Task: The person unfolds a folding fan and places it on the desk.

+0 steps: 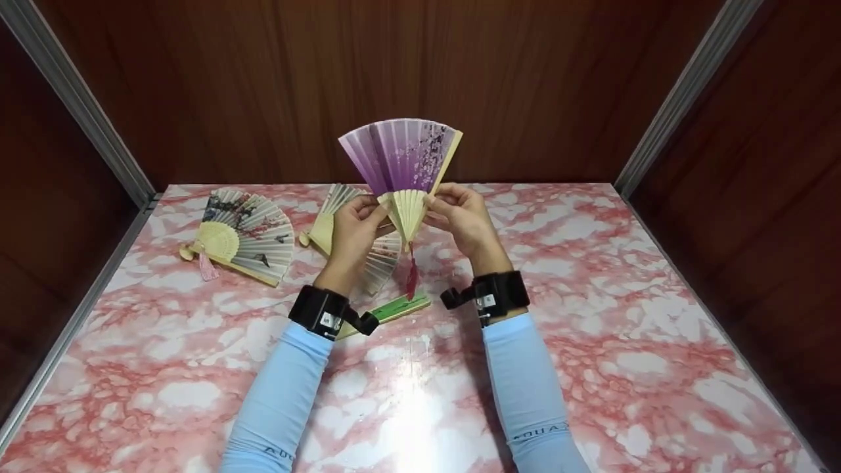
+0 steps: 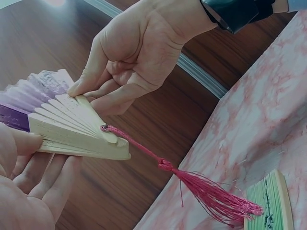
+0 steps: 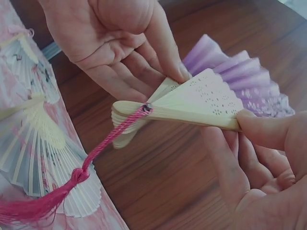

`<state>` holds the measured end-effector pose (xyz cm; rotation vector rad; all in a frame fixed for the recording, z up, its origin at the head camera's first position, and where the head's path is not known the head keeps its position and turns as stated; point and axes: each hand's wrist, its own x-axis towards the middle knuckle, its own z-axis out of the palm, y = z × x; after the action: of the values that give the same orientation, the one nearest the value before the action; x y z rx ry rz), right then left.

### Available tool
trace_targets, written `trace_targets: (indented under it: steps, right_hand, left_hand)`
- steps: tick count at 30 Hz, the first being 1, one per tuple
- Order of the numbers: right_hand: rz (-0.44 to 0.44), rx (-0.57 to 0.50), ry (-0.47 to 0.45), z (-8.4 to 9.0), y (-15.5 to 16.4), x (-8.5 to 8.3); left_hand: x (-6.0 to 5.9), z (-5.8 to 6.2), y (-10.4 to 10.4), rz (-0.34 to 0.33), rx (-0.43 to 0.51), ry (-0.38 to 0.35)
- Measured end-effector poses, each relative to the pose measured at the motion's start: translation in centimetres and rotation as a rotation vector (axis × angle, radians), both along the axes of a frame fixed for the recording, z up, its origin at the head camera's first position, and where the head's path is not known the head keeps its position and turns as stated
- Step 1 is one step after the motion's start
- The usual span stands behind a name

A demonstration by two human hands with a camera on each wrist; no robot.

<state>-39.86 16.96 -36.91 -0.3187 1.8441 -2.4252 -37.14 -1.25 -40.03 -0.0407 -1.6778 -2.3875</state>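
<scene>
- A pink marbled surface is walled by dark wood panels.
- Four fans are counted: two spread ones and a closed green one lie at the left and middle.
- One purple fan is pinched at its ribs above the middle by the left hand and right hand.
- Open room is left on the right and near sides.

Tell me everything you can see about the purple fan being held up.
The purple fan is a folding hand fan, partly spread, held upright above the marble-patterned table. Its pleated leaf fades from dark to pale purple with a small blossom print. The pale ribs look like pierced bamboo or wood. A red tassel hangs from the pivot. The left hand and right hand pinch its outer ribs.
</scene>
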Motion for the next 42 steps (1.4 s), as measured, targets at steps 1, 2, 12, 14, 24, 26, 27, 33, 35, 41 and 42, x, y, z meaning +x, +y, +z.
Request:
trace_targets:
  steps: [1,2,12,14,24,26,27,33,35,41,42]
  right_hand:
    - [-0.01,-0.009,0.0,0.0,0.0,0.0]
    - [-0.02,-0.02,-0.002,0.0,0.0,0.0]
    - [-0.059,-0.094,-0.044,0.2,0.4,-0.2]
    - [-0.067,-0.098,-0.047,0.2,0.4,-0.3]
    - [-0.142,-0.149,-0.034,0.1,0.4,-0.6]
    - [-0.148,-0.165,-0.031,0.1,0.3,-0.6]
    - [-0.15,-0.177,-0.03,0.2,0.2,-0.6]
    - [-0.161,-0.258,-0.034,0.4,-0.3,-0.6]
    - [-0.172,-0.28,-0.035,0.4,-0.5,-0.6]
    - [-0.197,-0.39,-0.054,0.2,-1.7,-0.5]
    - [-0.196,-0.413,-0.063,0.1,-1.9,-0.4]
  left_hand:
    - [0.0,0.0,0.0,0.004,0.01,0.004]
    - [0.0,0.0,-0.1,0.006,0.022,0.006]
    - [-0.2,0.2,0.1,0.066,0.072,0.009]
    - [-0.2,0.2,0.1,0.069,0.08,0.015]
    - [-0.2,0.3,0.2,0.085,0.137,0.015]
    - [-0.2,0.3,0.2,0.095,0.158,0.023]
    - [-0.2,0.3,0.2,0.102,0.167,0.03]
    - [-0.2,0.4,0.2,0.135,0.281,0.103]
    - [-0.2,0.4,0.2,0.149,0.325,0.117]
    - [-0.2,0.2,0.3,0.211,0.452,0.137]
    - [-0.2,0.1,0.3,0.226,0.471,0.141]
